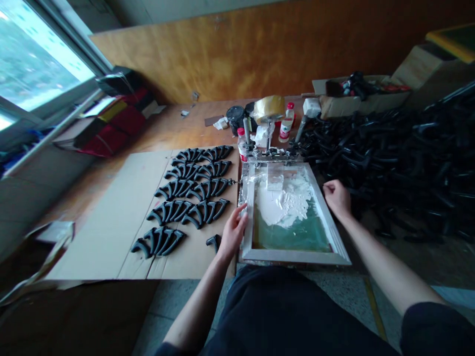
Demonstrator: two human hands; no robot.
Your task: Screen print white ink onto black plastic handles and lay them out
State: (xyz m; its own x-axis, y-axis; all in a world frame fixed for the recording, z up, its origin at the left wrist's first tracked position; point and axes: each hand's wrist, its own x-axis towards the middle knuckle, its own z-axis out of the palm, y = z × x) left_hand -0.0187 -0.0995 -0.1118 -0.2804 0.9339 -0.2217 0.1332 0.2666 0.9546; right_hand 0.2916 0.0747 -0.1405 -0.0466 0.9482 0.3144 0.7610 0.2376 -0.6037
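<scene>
A metal-framed printing screen (pixel 336 236) lies flat in front of me, with a green mesh and a smear of white ink (pixel 285 202) across its upper half. A clear squeegee (pixel 275 176) rests in the ink near the top. My left hand (pixel 234 231) grips the frame's left rail, fingers curled over it. My right hand (pixel 336 197) is closed on the frame's right rail. A single black curved part (pixel 214 242) lies just left of my left hand.
Rows of black curved parts (pixel 189 195) lie on a cardboard sheet (pixel 111 222) to the left. A big heap of the same black parts (pixel 401 153) fills the right. Bottles (pixel 285 126), a black tin (pixel 235 118) and a tape roll (pixel 269 108) stand behind the screen.
</scene>
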